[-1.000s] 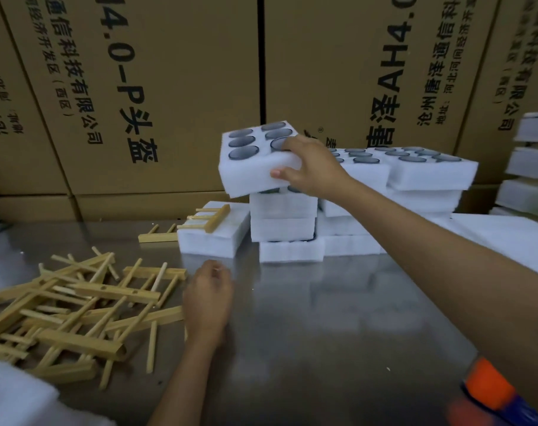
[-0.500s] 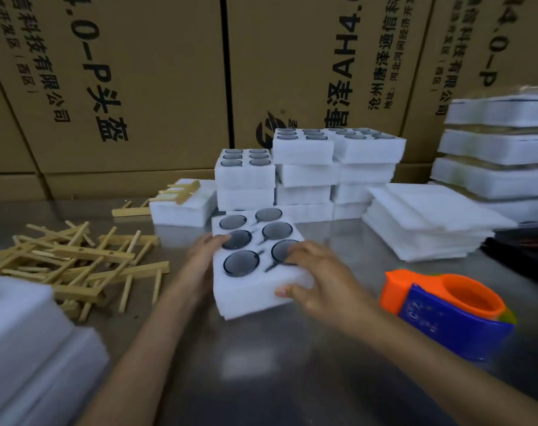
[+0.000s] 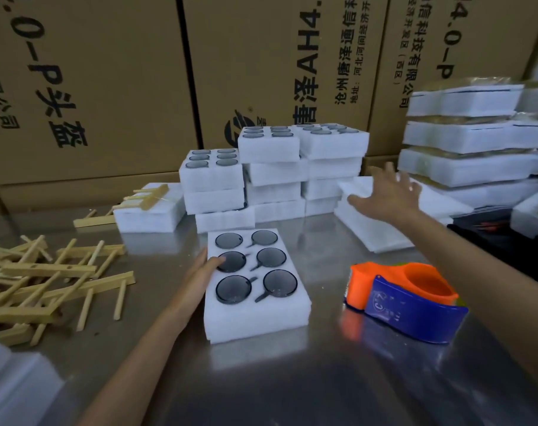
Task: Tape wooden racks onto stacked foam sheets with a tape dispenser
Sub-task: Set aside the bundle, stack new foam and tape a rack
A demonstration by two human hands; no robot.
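The table (image 3: 292,379) is smooth, glossy metal that mirrors the things on it. The near foam block (image 3: 255,315) is matt white with dark shiny discs (image 3: 233,289). The racks (image 3: 46,272) are pale bare wood. The tape dispenser (image 3: 406,302) is glossy orange and blue plastic. The far boxes (image 3: 107,72) are matt brown cardboard.

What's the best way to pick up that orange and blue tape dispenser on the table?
Probably from above with the right hand, which is nearer. The tape dispenser lies flat on the metal table with its orange ring opening facing up, so fingers can drop into that hollow while the thumb wraps the blue outer wall.
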